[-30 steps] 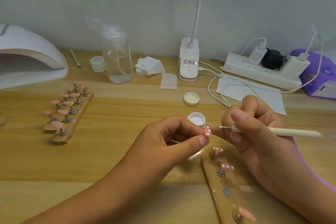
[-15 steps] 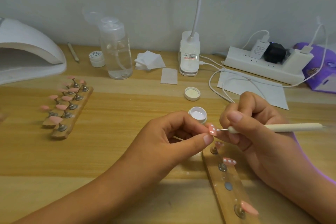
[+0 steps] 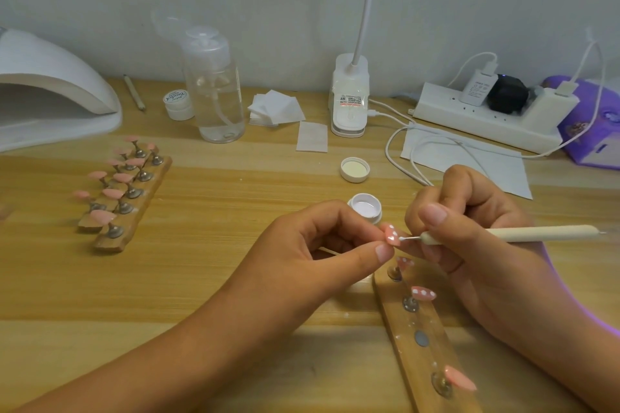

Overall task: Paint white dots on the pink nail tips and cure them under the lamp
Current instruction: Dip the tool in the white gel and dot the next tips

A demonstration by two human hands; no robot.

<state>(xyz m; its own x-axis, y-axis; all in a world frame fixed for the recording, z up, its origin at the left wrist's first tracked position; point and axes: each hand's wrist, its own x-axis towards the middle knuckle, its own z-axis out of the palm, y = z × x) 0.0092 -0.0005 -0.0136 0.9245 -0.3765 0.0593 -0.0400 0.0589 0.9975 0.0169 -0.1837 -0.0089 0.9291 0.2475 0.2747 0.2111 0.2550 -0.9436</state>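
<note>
since the pink nail tip (image 3: pixel 392 235) pinched in the grip of your left hand (image 3: pixel 312 245) above the tabletop (image 3: pixel 201 278) looks light, thin and smudgeable, hold only its edges while your right hand (image 3: pixel 469 238) pinches the dotting tool (image 3: pixel 536 233)

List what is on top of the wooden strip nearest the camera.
Two white-dotted pink tips on stands, one bare metal disc, one undotted pink tip. The right hand partly covers the farthest tip; the strip's near end leaves the frame.
</note>
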